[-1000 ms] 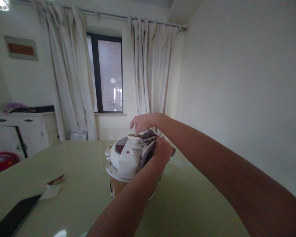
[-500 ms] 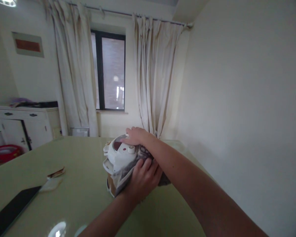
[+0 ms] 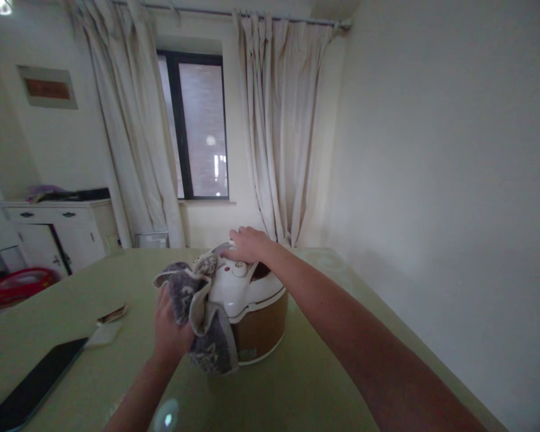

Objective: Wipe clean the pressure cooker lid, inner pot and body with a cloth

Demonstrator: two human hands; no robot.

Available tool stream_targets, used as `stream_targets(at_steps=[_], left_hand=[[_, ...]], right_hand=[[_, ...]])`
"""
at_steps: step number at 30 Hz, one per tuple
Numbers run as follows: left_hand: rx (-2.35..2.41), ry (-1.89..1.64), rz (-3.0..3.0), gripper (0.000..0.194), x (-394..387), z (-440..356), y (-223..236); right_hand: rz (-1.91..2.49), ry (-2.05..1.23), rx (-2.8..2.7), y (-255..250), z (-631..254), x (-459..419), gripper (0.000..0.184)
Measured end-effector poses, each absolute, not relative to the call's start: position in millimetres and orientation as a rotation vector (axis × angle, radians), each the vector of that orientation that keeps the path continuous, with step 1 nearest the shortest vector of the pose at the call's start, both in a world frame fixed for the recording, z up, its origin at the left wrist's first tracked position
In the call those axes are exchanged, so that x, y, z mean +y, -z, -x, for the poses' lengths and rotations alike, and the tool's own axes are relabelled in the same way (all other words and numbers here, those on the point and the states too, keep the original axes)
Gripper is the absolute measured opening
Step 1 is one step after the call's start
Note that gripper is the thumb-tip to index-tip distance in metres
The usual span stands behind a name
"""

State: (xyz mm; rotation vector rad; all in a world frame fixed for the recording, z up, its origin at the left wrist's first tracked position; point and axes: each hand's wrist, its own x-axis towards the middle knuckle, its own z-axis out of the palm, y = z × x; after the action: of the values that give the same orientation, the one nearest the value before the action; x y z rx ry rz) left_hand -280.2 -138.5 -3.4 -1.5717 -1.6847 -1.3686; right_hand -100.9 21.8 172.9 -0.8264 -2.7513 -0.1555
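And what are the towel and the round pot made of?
The towel looks like soft, fuzzy fabric, maybe cotton: it droops in folds. The pot's white lid looks like glossy plastic, smooth and shiny. Its brown side is smooth, but could be painted metal or plastic.

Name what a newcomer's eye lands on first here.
Probably the white-and-brown cooker on the pale green table, with the right hand on its lid. Next, the crumpled grey patterned cloth in the left hand, draped against the cooker's left side. Behind them, the dark-framed window stands out between pale curtains.
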Motion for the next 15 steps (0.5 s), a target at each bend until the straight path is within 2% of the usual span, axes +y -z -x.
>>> stream_targets(at_steps=[3,7,10,15], left_hand=[[-1.734,1.434,1.508,0.024,-142,282,-8],[-1.493,1.183,1.661,0.018,-152,288,-9],[-1.357,0.962,1.76,0.027,-154,295,-7],[-1.229,0.841,1.695,0.018,-150,282,-14]], right_hand=[[0.837,0.18,-2.71,-169,101,20,0.066],[0.796,0.195,-2.66,-164,101,24,0.058],[0.749,0.165,-2.626,-161,100,30,0.046],[0.728,0.164,-2.609,-160,95,37,0.038]])
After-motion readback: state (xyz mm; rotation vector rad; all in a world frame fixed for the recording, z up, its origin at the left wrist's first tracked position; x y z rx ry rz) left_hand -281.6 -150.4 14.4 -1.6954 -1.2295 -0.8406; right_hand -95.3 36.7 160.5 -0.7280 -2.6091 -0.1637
